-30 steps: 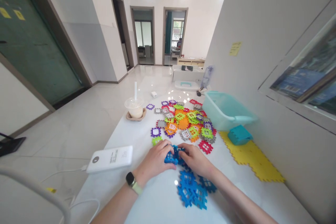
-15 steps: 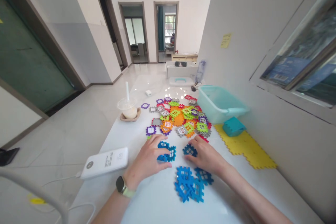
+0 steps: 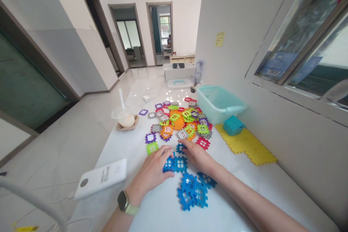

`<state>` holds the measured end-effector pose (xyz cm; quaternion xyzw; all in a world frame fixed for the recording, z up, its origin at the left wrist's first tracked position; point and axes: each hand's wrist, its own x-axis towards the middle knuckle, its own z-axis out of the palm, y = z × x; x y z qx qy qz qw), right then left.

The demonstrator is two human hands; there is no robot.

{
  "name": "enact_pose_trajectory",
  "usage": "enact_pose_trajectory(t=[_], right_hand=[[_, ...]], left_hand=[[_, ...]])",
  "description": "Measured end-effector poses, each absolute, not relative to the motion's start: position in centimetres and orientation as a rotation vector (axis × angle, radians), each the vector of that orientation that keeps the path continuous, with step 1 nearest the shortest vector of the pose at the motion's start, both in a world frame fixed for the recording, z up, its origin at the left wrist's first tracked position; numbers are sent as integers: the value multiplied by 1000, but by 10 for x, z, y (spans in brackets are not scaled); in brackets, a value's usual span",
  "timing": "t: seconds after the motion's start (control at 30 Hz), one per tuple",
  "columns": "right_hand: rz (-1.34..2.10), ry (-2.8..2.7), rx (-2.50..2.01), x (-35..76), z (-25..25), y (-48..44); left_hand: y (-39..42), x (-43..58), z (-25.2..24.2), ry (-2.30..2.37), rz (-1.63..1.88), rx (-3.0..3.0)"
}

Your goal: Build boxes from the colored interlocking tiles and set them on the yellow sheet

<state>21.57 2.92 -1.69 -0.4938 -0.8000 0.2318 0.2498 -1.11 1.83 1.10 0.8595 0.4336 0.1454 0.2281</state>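
Note:
My left hand (image 3: 154,165), with a watch on its wrist, is closed on the left side of some joined blue window tiles (image 3: 179,164). Its fingers hide part of them. In the grip of my right hand (image 3: 197,154) is a single blue window tile (image 3: 180,148), just above the joined ones; I cannot tell whether their edges touch. Close to me on the white table lies a loose pile of blue tiles (image 3: 190,190). A green tile (image 3: 152,148) lies beyond my left fingers.
A heap of mixed-colour tiles (image 3: 178,122) spreads ahead. To the right stand a teal tub (image 3: 221,107), a teal box (image 3: 233,125) and a yellow panel (image 3: 248,146). A drink cup (image 3: 123,116) and a white power bank (image 3: 102,177) are on the left.
My right hand has moved left with its blue tile, up to the tiles at my left hand. The joined tiles lie flatter now. The whole view has shifted a little to the right.

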Motion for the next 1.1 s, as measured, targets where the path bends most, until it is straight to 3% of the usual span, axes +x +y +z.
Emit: enact_pose_trajectory(t=[0.53,1.1], right_hand=[[830,-2373,-1118,214,3,20],[904,-2411,-1132,211,-1,26]], left_hand=[[35,-18,-13,1041,613,2170],[38,-20,-12,1012,613,2195]])
